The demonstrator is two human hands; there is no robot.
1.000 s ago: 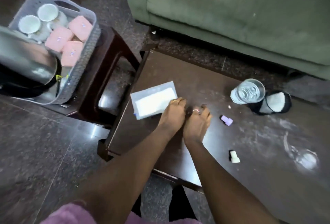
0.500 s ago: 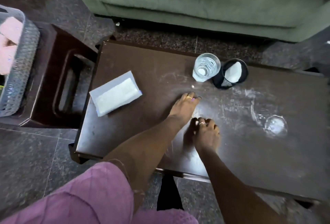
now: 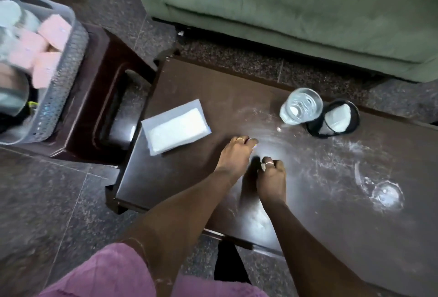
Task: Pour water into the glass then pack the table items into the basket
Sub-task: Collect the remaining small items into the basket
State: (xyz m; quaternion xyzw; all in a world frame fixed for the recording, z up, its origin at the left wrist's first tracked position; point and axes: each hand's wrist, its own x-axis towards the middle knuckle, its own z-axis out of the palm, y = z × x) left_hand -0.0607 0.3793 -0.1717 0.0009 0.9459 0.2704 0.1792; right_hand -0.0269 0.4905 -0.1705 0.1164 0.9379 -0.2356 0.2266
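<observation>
Left hand (image 3: pixel 237 154) and right hand (image 3: pixel 270 179) side by side, low over tabletop (image 3: pixel 213 88). Left fingers curled, contents not discernible. Right pinches small white piece (image 3: pixel 263 166). White packet (image 3: pixel 175 129) to their left. Glass (image 3: pixel 301 106), water-filled, just beside black mesh holder (image 3: pixel 334 119). Basket (image 3: pixel 59 78) on stool (image 3: pixel 99 97).

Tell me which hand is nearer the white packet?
Left. The left hand is just right of the white packet; the right hand, pinching a small white piece, sits farther right.
</observation>
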